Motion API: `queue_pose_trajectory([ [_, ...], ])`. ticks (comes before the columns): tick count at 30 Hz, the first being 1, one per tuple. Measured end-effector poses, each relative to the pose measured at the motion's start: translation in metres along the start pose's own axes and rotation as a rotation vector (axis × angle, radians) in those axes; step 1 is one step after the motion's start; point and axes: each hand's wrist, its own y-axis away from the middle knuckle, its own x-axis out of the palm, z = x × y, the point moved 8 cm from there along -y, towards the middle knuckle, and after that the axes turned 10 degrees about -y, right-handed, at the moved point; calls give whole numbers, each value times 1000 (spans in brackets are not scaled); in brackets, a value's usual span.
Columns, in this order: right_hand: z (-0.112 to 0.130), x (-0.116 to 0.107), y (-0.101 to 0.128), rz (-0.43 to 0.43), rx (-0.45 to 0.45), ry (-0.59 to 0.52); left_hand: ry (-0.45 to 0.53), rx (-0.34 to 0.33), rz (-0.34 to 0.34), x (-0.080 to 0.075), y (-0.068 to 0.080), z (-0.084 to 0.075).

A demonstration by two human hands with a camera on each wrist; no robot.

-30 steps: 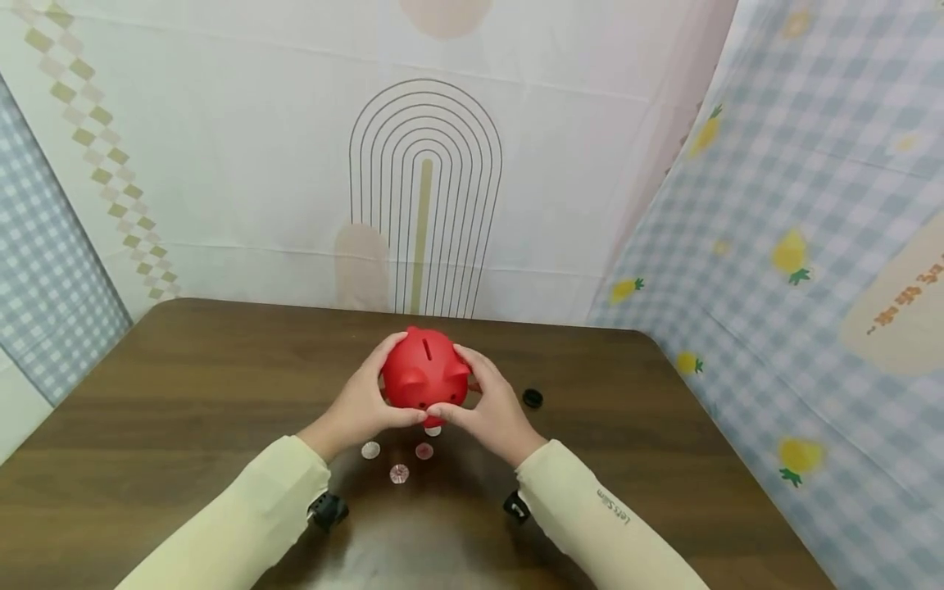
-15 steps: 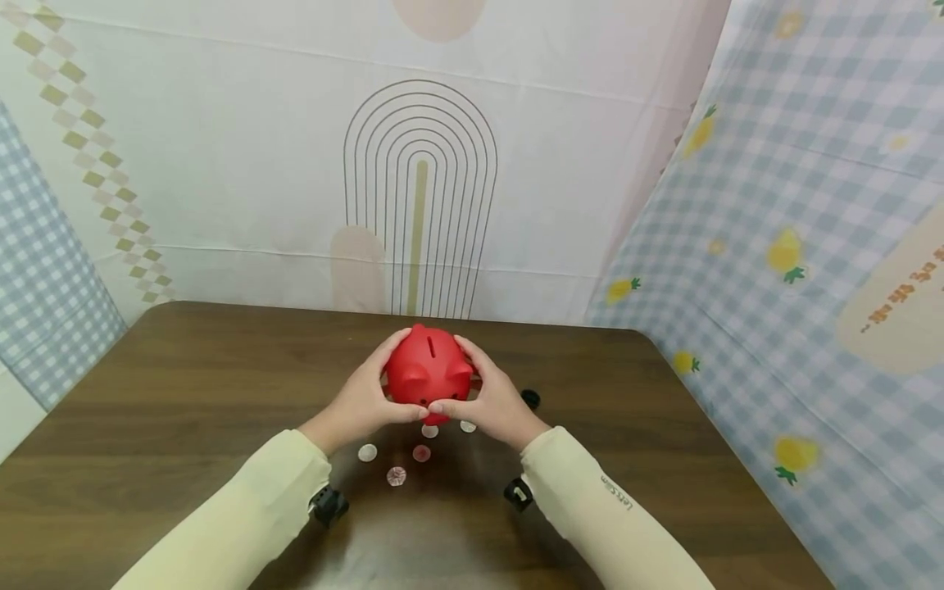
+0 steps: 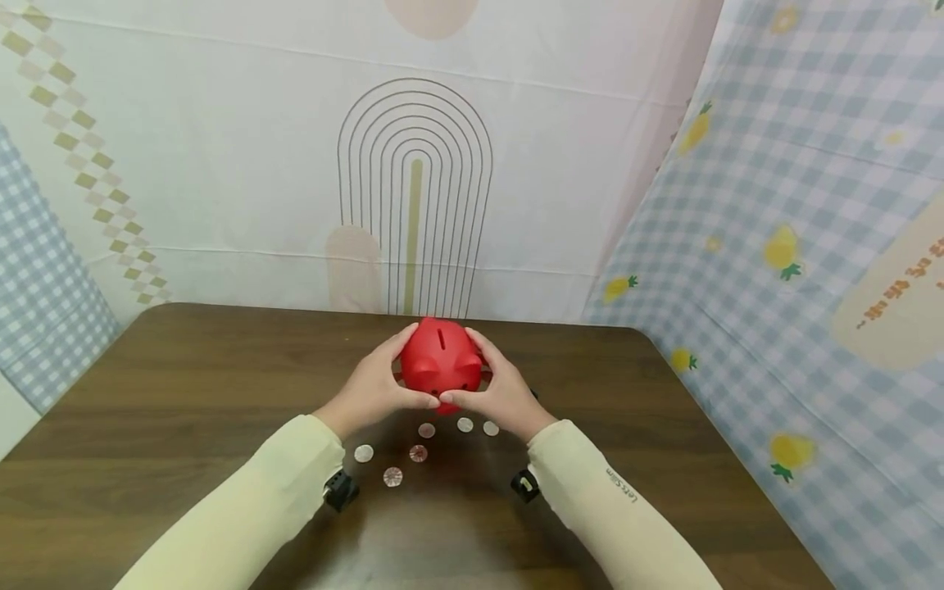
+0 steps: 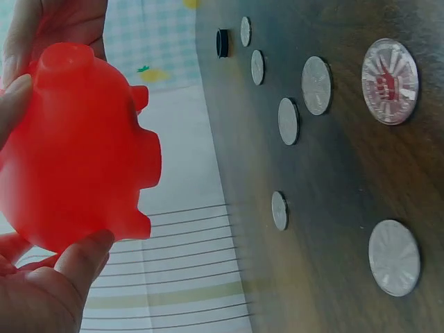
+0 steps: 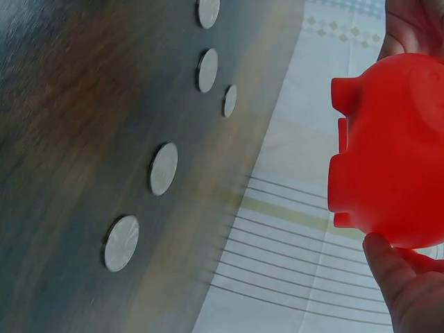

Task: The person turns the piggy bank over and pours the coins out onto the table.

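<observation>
Both hands hold a red piggy bank [image 3: 441, 360] in the head view, its slot facing up and its snout toward me. My left hand [image 3: 374, 392] grips its left side and my right hand [image 3: 503, 395] its right side, with the thumbs close together at the snout. In the left wrist view, the piggy bank's [image 4: 76, 152] feet hang clear of the tabletop. Several coins lie flat on the table on the near side, among them a pale coin [image 3: 364, 453] and one with a reddish middle [image 4: 390, 82]. The piggy bank's underside opening is not visible.
A small black round cap [image 4: 222, 43] lies on the brown wooden table [image 3: 221, 385], mostly hidden behind my right hand in the head view. Patterned cloth [image 3: 243, 164] hangs behind the table, and checked cloth [image 3: 737, 328] on the right.
Both hands have moved the piggy bank slightly right and away from me. More coins show on the table below it. The black cap has become mostly covered by my right hand.
</observation>
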Motion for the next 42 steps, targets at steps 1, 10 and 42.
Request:
queue_pose_trajectory([
  [1,-1,-1,-1,0,-2,0,-15,2,-4,0,-1,-1],
  [10,-10,-14,-8,-21,-20,-18,-104,-4,-16,6,-15,-6],
  [42,-54,-36,-29,-78,105,-15,-117,-94,20,42,-53,17],
])
